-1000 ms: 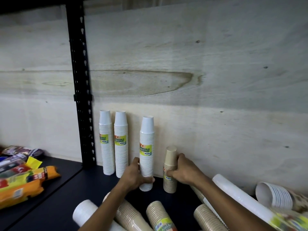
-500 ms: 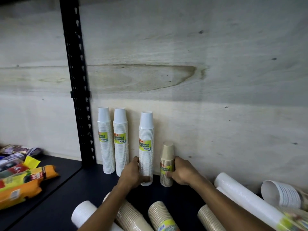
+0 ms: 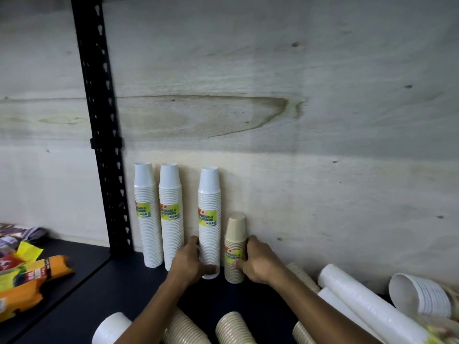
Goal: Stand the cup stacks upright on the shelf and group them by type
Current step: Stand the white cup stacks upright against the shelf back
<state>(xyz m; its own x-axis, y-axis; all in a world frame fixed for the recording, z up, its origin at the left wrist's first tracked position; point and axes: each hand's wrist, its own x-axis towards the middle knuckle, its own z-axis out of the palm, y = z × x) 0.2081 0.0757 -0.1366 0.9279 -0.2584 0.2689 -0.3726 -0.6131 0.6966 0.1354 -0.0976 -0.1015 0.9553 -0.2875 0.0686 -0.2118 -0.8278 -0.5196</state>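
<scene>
Comparing with a moment ago, the third white stack (image 3: 209, 219) and the short tan stack (image 3: 235, 249) now stand closer together and nearer the back edge of the shelf (image 3: 104, 281), both upright against the wooden back panel (image 3: 273, 120). The left hand (image 3: 190, 261) is wrapped around the base of the white stack, and the right hand (image 3: 258, 260) is curled around the tan one (thumb on its label). Two white stacks (image 3: 159, 214) already stand by the black post (image 3: 101, 135), so the white group looks nearly formed, while several stacks (image 3: 367, 311) lie flat along the front edge and right side.

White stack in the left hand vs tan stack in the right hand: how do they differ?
The white stack is much taller than the tan stack. Its cups are white; the tan stack's are kraft brown. The left hand grips the white stack near its base; the right hand wraps the tan stack's lower half. Both stand upright with yellow-green labels.
</scene>
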